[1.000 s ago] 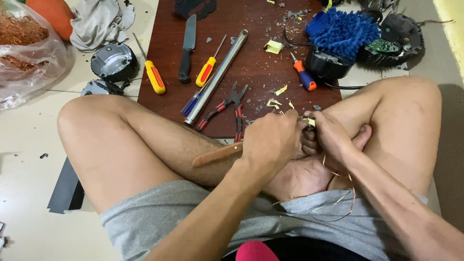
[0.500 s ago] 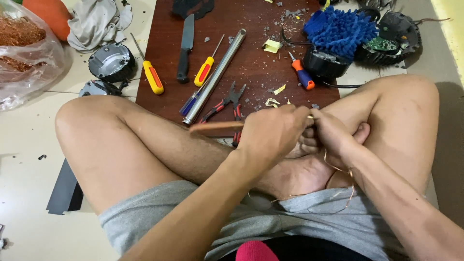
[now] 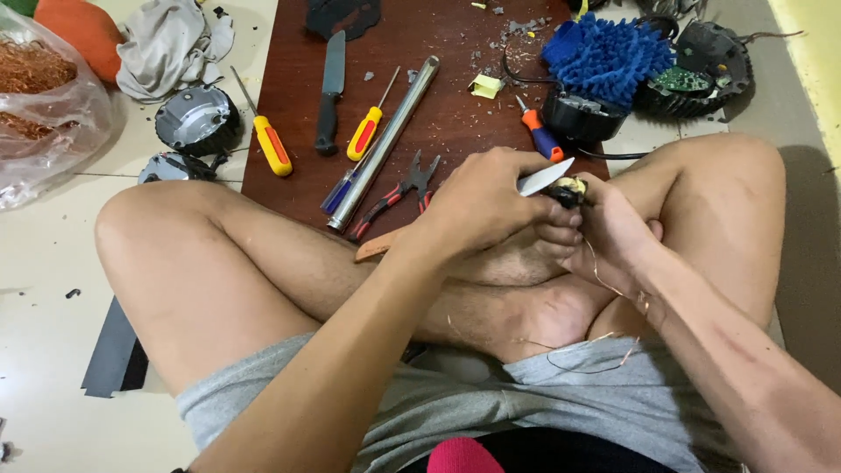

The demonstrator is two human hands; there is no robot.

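Note:
I sit cross-legged on the floor. My left hand (image 3: 486, 206) is closed around a wooden-handled knife (image 3: 543, 177); its blade points right and rests against a small black and yellow part (image 3: 569, 189). My right hand (image 3: 613, 232) pinches that part and holds it steady above my foot. Thin copper wire (image 3: 604, 276) trails from my right hand down over my grey shorts.
A dark red board (image 3: 438, 105) ahead carries a black knife (image 3: 329, 98), yellow screwdrivers (image 3: 273, 147), a metal tube (image 3: 385, 140), red pliers (image 3: 396, 194) and scraps. A blue mop-like cloth (image 3: 609, 54) and motor housings (image 3: 197, 118) lie around. A bag of copper wire (image 3: 39, 96) sits left.
My left hand has turned the knife, so its blade now shows pointing right at the part. Both hands rose slightly above my foot.

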